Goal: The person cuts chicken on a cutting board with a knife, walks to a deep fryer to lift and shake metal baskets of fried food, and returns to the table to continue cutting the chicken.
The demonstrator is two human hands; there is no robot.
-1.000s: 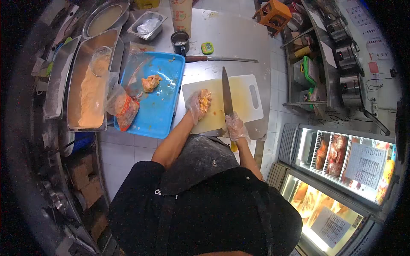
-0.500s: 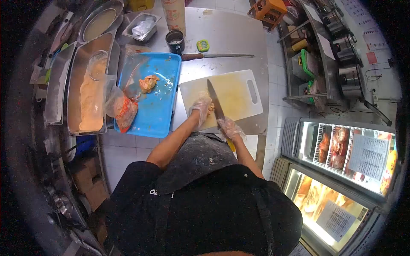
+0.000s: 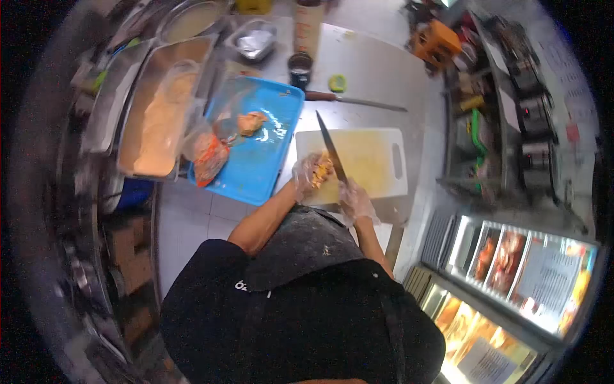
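Note:
My right hand (image 3: 357,201), in a clear plastic glove, grips a long knife (image 3: 331,146) whose blade slants up and left over the white cutting board (image 3: 368,157). The left hand (image 3: 304,180), gloved likewise, is curled around chopped meat pieces (image 3: 322,169) at the board's left side, just left of the blade. Motion blur hides the exact finger positions. To the left, a blue tray (image 3: 259,166) carries a lump of raw meat (image 3: 252,123) and a plastic bag of meat (image 3: 210,157).
A metal pan of orange-tinted flour (image 3: 157,121) stands beyond the tray. Behind the board lie a sharpening steel (image 3: 371,102), a dark mug (image 3: 299,69) and a small green-rimmed container (image 3: 337,82). A shelf rack (image 3: 476,128) and lit display fridges (image 3: 511,269) stand right.
The whole view has shifted and turned slightly. My left hand has turned from covering the meat to cupping it, so more pieces show. The knife stays in my right hand.

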